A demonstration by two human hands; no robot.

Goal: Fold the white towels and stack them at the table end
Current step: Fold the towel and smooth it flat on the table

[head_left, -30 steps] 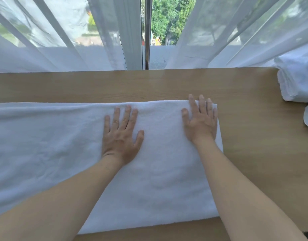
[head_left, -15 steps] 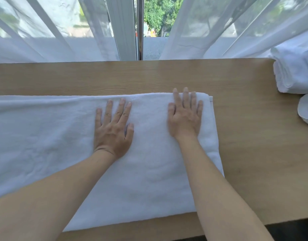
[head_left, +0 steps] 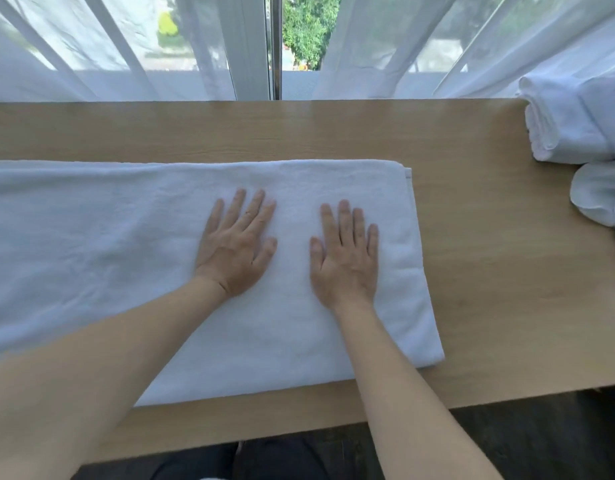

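You get no readable text, label, brand, number or sign anywhere here.

Home-like room: sheer curtains (head_left: 368,46), wooden table (head_left: 489,271)

towel (head_left: 126,258): white terry cloth, matt, soft nap, faintly creased
table (head_left: 489,271): light wood-grain top, smooth, slight sheen
folded towels (head_left: 562,129): the same white matt cloth
curtains (head_left: 385,53): thin sheer white fabric
window frame (head_left: 275,46): smooth, metal-looking
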